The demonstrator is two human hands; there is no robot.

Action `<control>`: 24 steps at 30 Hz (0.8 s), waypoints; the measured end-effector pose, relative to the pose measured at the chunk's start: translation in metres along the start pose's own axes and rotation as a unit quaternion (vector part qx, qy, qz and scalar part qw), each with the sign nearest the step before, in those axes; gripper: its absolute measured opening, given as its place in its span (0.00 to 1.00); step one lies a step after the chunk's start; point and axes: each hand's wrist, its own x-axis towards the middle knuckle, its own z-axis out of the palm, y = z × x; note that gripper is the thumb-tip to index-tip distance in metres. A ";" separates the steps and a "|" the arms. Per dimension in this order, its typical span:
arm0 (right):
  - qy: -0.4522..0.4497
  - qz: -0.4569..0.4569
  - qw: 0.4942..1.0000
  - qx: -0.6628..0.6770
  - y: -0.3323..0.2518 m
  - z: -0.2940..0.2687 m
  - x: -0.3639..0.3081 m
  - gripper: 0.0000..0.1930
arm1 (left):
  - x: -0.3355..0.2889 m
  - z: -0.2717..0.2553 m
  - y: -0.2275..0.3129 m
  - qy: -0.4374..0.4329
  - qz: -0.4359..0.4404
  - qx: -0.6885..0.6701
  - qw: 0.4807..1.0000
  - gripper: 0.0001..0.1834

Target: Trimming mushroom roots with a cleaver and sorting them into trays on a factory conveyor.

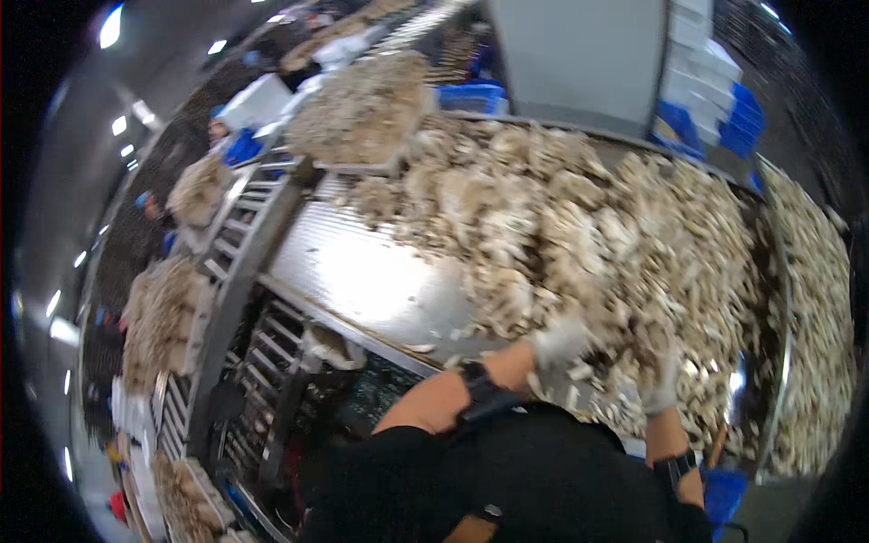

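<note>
A broad heap of pale mushrooms with beige caps, clustered and loose, covers much of the metal worktable. My left hand, in a white glove, reaches into the near edge of the heap, its fingers smeared by motion. To the right, my right hand, also white-gloved, is among the mushrooms next to a blurred brownish clump. Whether either hand grips anything cannot be made out. Right of my right hand lies a tool with a shiny flat blade and a wooden handle.
A white crate piled with mushrooms stands at the table's far left corner. Further left runs a roller conveyor with more loaded crates and people beyond it. On the right, a metal divider borders another mushroom bed. Blue baskets stand behind.
</note>
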 end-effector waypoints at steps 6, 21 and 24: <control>-0.106 0.000 0.994 -0.014 0.000 -0.016 0.002 0.19 | 0.021 0.069 -0.013 0.299 -0.281 -0.564 0.717 0.18; -0.147 0.036 0.983 -0.108 0.060 -0.063 0.072 0.22 | -0.010 0.052 -0.019 0.202 -0.252 -0.562 0.761 0.13; -0.033 -0.002 0.999 0.002 0.017 0.025 0.033 0.21 | -0.029 0.035 -0.029 0.220 -0.249 -0.581 0.743 0.18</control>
